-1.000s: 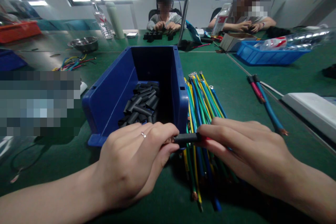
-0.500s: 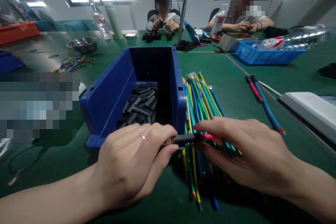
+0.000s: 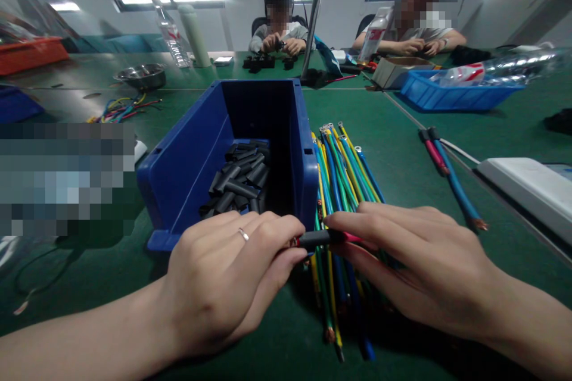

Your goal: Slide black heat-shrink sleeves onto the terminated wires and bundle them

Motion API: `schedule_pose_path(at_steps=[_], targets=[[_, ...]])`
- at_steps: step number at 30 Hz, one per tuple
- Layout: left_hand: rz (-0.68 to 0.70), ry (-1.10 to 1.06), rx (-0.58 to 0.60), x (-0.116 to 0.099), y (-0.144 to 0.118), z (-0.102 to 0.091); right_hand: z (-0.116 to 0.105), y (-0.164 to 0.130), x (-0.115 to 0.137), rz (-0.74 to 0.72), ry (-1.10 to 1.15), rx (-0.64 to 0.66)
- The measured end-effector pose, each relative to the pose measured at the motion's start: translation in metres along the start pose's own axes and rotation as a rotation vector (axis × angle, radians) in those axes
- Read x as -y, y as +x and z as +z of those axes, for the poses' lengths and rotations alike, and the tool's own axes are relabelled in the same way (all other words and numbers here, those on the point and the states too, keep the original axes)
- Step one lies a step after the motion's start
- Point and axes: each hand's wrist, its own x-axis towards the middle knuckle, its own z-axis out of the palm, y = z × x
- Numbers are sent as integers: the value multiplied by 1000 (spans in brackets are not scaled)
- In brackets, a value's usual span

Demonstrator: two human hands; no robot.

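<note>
In front of the blue bin, both hands hold a red cable (image 3: 353, 238) sideways. A short piece of black heat-shrink tubing (image 3: 313, 240) sits around it. My left hand (image 3: 227, 277), wearing a ring, is closed at the cable's left end, where a bit of copper shows by the fingertips. The fingers of my right hand (image 3: 420, 250) pinch the red cable at the tubing's right end; the rest of the cable is hidden behind that hand. Below lies a bundle of blue, green and yellow cables (image 3: 346, 175), some with ring terminals at the far ends.
Many black tubing pieces (image 3: 239, 181) lie inside the blue bin (image 3: 179, 158). To the right are two thicker cables (image 3: 451, 175) and a white device (image 3: 527, 190). A metal bowl (image 3: 140, 76) and a blue tray (image 3: 456, 92) stand farther back. Two people sit across the table.
My right hand has shifted slightly left along the red cable, its fingertips now at the black tubing's right end. My left hand keeps its grip, moved very slightly right.
</note>
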Motion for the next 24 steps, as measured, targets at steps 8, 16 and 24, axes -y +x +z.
schedule_pose_path(at_steps=[8, 16, 24], targets=[[7, 12, -5, 1, 1, 0, 1, -2, -2, -27, -53, -40], [7, 29, -15, 0, -1, 0, 1, -2, -3, -43, -75, -17], [23, 169, 27, 0, -2, 1, -13, 4, -8, 120, -184, -267]])
